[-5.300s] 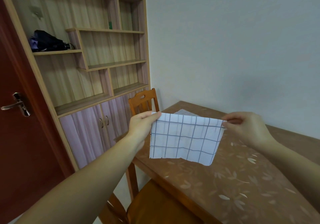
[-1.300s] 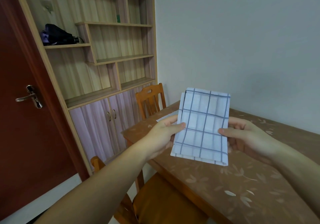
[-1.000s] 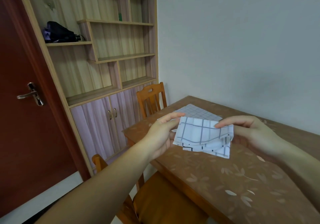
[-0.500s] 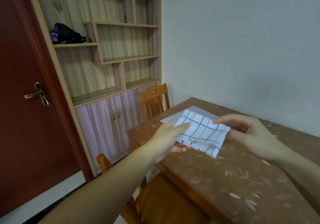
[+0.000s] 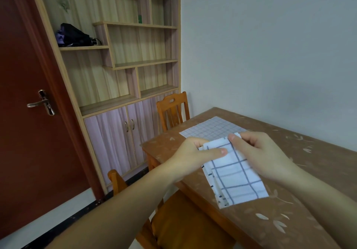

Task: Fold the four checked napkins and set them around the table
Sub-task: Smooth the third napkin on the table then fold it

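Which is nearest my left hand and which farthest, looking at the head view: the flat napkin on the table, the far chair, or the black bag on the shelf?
From the left hand:
1. Flat napkin, on the table just beyond it.
2. Far chair, behind the table's end.
3. Black bag, up on the left shelf.

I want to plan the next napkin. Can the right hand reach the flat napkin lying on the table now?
Probably not at once. The right hand and the left hand both pinch the folded napkin. The flat napkin lies just beyond them on the table, nothing between, so it looks reachable once freed.
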Demonstrator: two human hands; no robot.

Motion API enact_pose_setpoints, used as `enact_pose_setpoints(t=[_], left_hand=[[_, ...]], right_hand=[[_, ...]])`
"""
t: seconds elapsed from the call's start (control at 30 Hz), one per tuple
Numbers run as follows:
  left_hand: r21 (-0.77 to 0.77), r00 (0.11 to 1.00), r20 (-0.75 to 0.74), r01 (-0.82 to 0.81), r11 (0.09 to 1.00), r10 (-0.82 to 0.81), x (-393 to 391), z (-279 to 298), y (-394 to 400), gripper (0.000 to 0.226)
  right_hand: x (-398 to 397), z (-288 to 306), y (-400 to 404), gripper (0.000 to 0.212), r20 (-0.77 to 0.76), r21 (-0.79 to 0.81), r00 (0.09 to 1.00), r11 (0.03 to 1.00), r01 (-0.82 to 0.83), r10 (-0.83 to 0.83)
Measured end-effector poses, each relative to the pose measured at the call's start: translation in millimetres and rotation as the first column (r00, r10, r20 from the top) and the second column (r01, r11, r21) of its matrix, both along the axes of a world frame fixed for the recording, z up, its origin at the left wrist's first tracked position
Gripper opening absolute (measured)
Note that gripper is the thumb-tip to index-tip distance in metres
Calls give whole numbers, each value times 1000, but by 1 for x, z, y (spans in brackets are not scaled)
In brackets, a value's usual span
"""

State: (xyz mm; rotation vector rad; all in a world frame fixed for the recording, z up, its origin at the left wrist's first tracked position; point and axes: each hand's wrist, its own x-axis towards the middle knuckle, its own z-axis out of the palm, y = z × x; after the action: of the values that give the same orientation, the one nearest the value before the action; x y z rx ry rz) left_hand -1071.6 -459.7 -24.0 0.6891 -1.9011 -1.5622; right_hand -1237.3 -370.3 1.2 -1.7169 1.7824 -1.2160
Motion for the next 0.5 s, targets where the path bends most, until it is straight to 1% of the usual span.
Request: enact_pose_setpoints(t=[0.07, 0.1, 0.17, 0.2, 0.23, 0.27, 0.33, 0.4, 0.5], left_hand=[[70, 997, -49, -64, 996, 67, -1, 1, 3, 35], [144, 993, -79, -77, 987, 89, -3, 0, 4, 42], [316, 993, -113, -2, 949, 39, -6, -3, 6, 52], [363, 996, -88, 55, 930, -24, -6, -4, 8, 54], [366, 994, -25, 107, 925, -105, -6, -5, 10, 52], [326, 980, 54, 163, 931, -191, -5, -7, 11, 47], [202, 940, 181, 252, 947, -288, -3, -8, 14, 27], [122, 926, 224, 283, 951, -304, -3, -8, 13, 18], [65, 908, 233, 343, 937, -348, -2, -6, 11, 19]], right_hand=[[0, -2, -2, 50, 33, -41, 999, 998, 38, -37], [0, -3, -3, 49, 35, -70, 997, 995, 72, -69], [-1, -5, -4, 47, 29, -142, 989, 979, 149, -146], [-3, -6, -5, 46, 31, -175, 984, 968, 179, -176], [-4, -8, -5, 45, 39, -203, 980, 959, 197, -193], [-6, -10, -5, 46, 49, -223, 978, 953, 207, -201], [-9, -13, -5, 50, 70, -232, 975, 948, 219, -209], [-11, -14, -5, 53, 109, -218, 971, 948, 232, -213], [-15, -15, -5, 60, 191, -173, 955, 950, 259, -225]])
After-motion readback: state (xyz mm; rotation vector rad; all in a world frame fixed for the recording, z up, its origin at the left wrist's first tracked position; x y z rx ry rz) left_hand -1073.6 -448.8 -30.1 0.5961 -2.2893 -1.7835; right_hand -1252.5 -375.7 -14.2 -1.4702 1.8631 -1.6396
